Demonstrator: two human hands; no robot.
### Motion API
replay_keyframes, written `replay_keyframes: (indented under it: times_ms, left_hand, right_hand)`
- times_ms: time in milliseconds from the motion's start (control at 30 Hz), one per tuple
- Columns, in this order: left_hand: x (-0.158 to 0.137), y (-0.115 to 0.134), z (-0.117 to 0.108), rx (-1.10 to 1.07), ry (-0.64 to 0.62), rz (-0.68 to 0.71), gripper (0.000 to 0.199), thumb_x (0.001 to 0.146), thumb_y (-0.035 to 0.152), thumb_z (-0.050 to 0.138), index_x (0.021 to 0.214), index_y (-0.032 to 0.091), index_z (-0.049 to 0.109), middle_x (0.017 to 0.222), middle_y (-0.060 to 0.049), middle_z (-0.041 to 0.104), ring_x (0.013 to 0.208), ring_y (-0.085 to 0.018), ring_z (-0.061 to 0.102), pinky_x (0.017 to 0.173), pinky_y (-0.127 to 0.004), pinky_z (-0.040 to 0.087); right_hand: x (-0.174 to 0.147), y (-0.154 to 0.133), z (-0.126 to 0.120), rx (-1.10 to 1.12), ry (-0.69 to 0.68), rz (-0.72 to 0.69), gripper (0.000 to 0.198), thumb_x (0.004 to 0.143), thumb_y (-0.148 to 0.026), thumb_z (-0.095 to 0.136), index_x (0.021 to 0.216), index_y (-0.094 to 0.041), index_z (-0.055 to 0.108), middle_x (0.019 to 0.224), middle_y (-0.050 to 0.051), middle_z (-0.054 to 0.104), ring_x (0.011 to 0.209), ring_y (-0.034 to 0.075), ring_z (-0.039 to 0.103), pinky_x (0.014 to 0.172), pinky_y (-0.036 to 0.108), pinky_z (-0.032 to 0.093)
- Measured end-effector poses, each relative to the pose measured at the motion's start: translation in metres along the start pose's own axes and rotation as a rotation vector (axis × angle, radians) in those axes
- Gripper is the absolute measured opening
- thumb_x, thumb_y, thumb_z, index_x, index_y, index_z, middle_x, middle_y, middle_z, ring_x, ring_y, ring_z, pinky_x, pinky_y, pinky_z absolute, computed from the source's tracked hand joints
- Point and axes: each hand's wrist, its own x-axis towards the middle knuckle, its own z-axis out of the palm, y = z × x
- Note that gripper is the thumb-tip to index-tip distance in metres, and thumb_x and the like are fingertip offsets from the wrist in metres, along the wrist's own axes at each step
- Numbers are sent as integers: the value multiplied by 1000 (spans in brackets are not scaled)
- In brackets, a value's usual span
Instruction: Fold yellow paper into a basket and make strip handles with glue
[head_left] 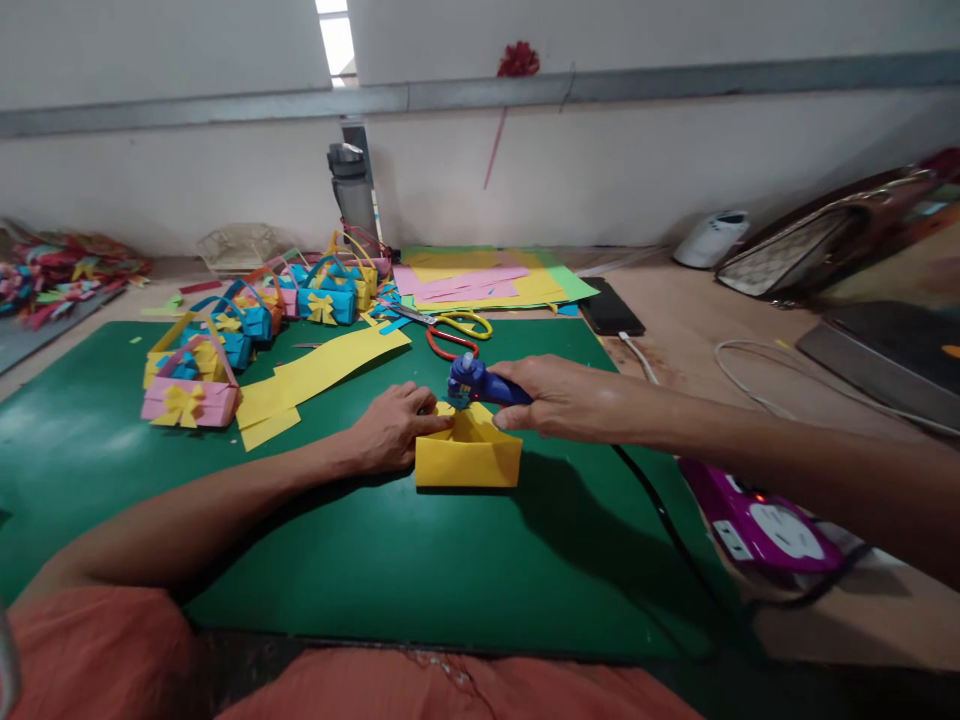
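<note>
A small folded yellow paper box (468, 464) with an open top stands on the green mat (337, 570). My left hand (391, 428) is at its left end, fingers closed on the paper with the index finger reaching over the rim. In my right hand (538, 392) is a blue glue gun (484, 385), held over the far side of the box. The gun's nozzle is partly hidden, and I cannot tell whether it touches the paper. A black cord trails from the gun toward the right.
Beyond my left hand lie yellow paper strips (330, 375) and several small paper baskets (191, 395). Scissors (450, 330) lie open behind the glue gun, before stacked coloured sheets (487, 275). A phone (611, 305) and a purple power strip (765, 520) are on the right.
</note>
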Motion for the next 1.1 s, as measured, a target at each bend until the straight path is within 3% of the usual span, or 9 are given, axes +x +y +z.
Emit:
replay_keyframes:
  times_ms: [133,267,500,933,1100]
  left_hand:
    - [0,1,-1,2,-2,-4,32,87,39,50,114,26,62,93,-7,55,81,-19,44,71,-33,35]
    - [0,1,-1,-5,-4,-5,32,87,40,50,112,26,63,93,-7,55,80,-19,44,71,-33,35]
    - [0,0,-1,-5,2,2,33,87,39,50,115,26,62,94,-7,55,81,-19,44,70,-33,35]
    - [0,0,0,6,19,6,32,87,39,50,113,26,62,93,-7,56,80,-19,44,69,-32,34]
    - [0,1,-1,0,18,12,30,87,37,49,111,26,63,93,-8,56,81,-20,44,70,-32,34]
  right_hand:
    - [3,1,-1,-59,50,-29,16,75,-28,51,66,-19,42,65,1,51,54,11,41,50,25,25]
    - [5,3,-1,-84,36,-14,18,76,-33,50,66,-19,43,61,0,50,51,11,40,50,25,26]
    - [5,5,-1,-88,10,-18,16,75,-34,49,72,-18,49,70,3,55,59,14,46,52,27,29]
    - [4,6,1,-81,3,11,18,76,-34,49,68,-18,47,65,2,53,54,12,43,51,26,27]
    - [2,5,-1,-72,138,-17,14,77,-30,50,80,-17,53,69,3,57,57,14,45,52,26,28]
